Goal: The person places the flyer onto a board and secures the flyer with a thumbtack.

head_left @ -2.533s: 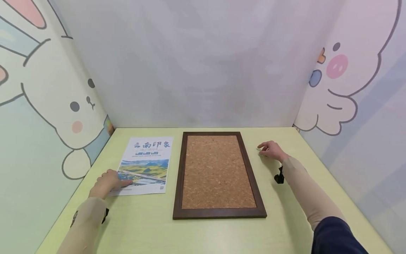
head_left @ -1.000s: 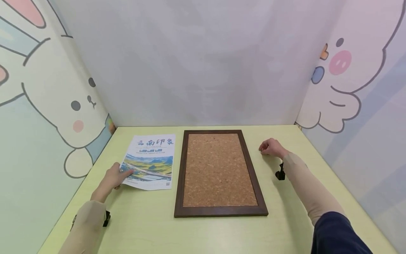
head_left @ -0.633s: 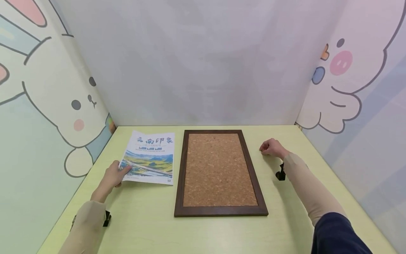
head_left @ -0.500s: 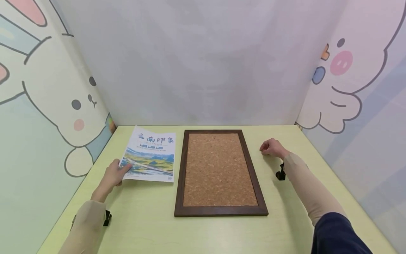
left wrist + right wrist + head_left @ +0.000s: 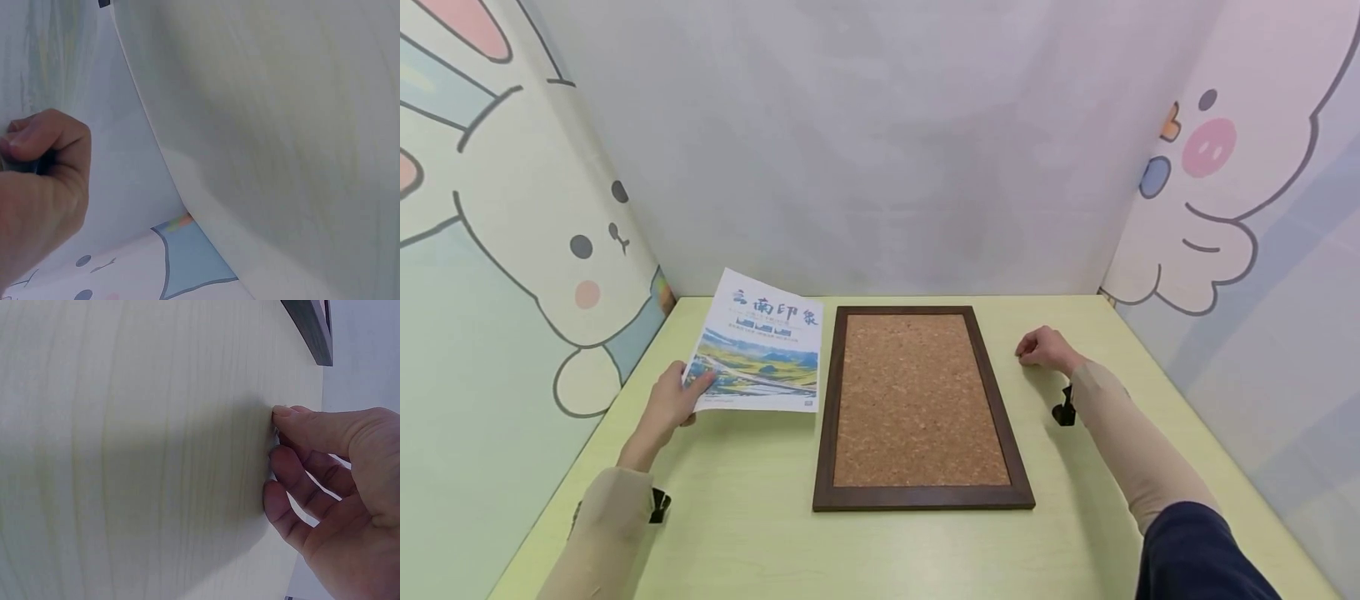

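Observation:
My left hand pinches the lower left edge of a printed paper poster, thumb on its front. The sheet is tilted up off the table, its top edge raised. It carries blue Chinese characters above a picture of green and yellow fields. In the middle lies a corkboard with a dark brown frame, flat on the table. To its right, my right hand is low at the tabletop. In the right wrist view, its thumb and index finger come together at the tips and the other fingers curl; whether anything small is between them cannot be made out.
The light wooden table ends at a pale curtain-like backdrop behind. A rabbit drawing covers the left side wall; another cartoon animal covers the right. A small black device is at the right wrist.
My left hand has gripped the poster and lifted it off the table, tipping its top edge up and shifting slightly right. My right hand's fingers have drawn together. The corkboard has stayed put.

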The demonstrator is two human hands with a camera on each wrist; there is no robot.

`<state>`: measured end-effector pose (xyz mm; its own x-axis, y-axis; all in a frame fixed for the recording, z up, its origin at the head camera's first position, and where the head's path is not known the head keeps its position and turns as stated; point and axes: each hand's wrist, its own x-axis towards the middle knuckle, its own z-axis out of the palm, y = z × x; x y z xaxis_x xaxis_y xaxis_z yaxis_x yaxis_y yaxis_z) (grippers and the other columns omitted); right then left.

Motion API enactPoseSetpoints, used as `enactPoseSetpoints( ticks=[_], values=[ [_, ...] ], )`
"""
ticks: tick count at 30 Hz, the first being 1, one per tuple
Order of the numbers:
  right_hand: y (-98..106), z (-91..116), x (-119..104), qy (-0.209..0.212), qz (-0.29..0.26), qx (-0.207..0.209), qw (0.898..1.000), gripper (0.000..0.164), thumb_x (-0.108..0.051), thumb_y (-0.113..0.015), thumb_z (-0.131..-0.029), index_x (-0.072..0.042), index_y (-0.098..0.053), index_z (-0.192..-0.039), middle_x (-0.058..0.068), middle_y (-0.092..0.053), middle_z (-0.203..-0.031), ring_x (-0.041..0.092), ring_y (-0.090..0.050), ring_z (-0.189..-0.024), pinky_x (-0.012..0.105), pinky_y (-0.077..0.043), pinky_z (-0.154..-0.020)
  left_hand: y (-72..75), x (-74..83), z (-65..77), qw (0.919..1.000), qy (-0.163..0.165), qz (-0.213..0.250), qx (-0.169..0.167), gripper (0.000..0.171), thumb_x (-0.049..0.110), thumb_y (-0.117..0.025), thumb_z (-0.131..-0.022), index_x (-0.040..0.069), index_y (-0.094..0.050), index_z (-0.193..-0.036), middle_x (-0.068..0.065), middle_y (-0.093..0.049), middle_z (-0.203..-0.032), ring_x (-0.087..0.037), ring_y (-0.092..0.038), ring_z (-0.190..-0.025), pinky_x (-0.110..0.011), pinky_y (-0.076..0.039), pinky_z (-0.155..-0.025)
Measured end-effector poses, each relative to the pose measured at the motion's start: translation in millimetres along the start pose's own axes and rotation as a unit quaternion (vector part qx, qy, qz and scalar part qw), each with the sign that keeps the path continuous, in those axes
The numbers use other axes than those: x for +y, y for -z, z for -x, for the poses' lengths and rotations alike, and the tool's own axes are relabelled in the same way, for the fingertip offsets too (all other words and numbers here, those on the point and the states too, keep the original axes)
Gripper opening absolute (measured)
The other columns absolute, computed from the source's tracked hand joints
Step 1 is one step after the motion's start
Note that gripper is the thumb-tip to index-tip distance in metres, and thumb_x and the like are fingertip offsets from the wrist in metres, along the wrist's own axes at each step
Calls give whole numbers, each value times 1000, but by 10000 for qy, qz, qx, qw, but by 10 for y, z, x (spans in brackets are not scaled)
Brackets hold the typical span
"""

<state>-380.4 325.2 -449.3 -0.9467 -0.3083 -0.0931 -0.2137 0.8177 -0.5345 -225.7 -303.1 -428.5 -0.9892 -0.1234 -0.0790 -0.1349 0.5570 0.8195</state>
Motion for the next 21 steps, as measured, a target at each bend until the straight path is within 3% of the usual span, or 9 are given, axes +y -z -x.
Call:
enactPoseSetpoints(
  ticks=[10,21],
  values=[
    [-2,4,0,20,6,51,10000,12,-1,-70,-81,6,-71,-92,16,-70,-82,10,-54,-70,26,-43,-67,-72,224,-1,9996,-145,214,133,47,38,-47,-101,-5,-36,-115,-4,-56,-73,-8,-39,-43,-25,-35,-39],
    [-17,-16,38,-6,-26,96,9999,11,-2,-71,-81,4,-72,-90,14,-70,-81,10,-54,-70,25,-43,-65,-296,468,-4,9989,-280,303,200,42,35,-48,-101,-3,-38,-115,-13,-61,-83,-9,-42,-44,-23,-35,-39]
  ],
)
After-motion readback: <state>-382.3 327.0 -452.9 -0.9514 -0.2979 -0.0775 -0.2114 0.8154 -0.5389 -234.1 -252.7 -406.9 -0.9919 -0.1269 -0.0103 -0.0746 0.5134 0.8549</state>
